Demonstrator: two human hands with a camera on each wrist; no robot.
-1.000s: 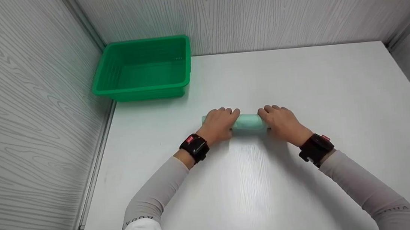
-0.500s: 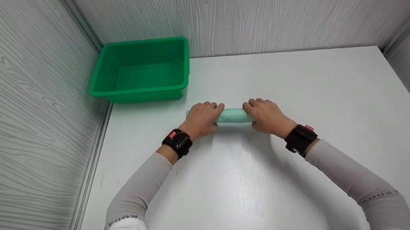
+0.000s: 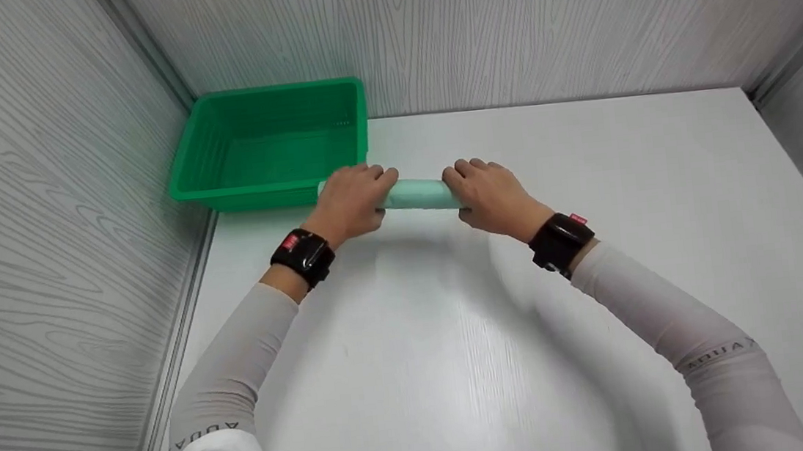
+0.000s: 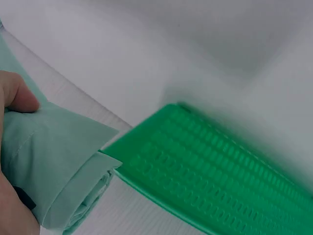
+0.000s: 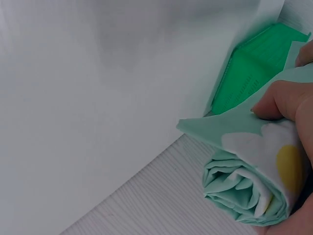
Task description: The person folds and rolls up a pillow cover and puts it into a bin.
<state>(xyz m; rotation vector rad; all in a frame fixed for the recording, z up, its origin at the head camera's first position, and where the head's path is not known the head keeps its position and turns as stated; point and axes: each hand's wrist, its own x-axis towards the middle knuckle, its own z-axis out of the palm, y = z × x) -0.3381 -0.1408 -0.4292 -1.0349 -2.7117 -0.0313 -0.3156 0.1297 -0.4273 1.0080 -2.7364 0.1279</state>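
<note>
Both hands hold a rolled-up mint-green cloth (image 3: 419, 194) level above the table, one near each end. My left hand (image 3: 353, 199) grips its left part, close to the near right corner of a green plastic basket (image 3: 270, 197). Around the right part curl the fingers of my right hand (image 3: 491, 197). In the right wrist view the cloth's (image 5: 244, 193) spiral end shows, with a white and yellow print and a loose corner sticking out. The left wrist view shows the other end of the cloth (image 4: 58, 161), with the perforated basket side (image 4: 205, 171) just beyond it.
The basket stands in the back left corner of the white table (image 3: 415, 371), with nothing seen inside it. Wood-grain panels (image 3: 501, 32) rise at the back, left and right. The hands cast shadows on the tabletop.
Both hands have carried the rolled cloth away from the body and to the left, toward the basket, and raised it higher above the table. Their grip looks the same.
</note>
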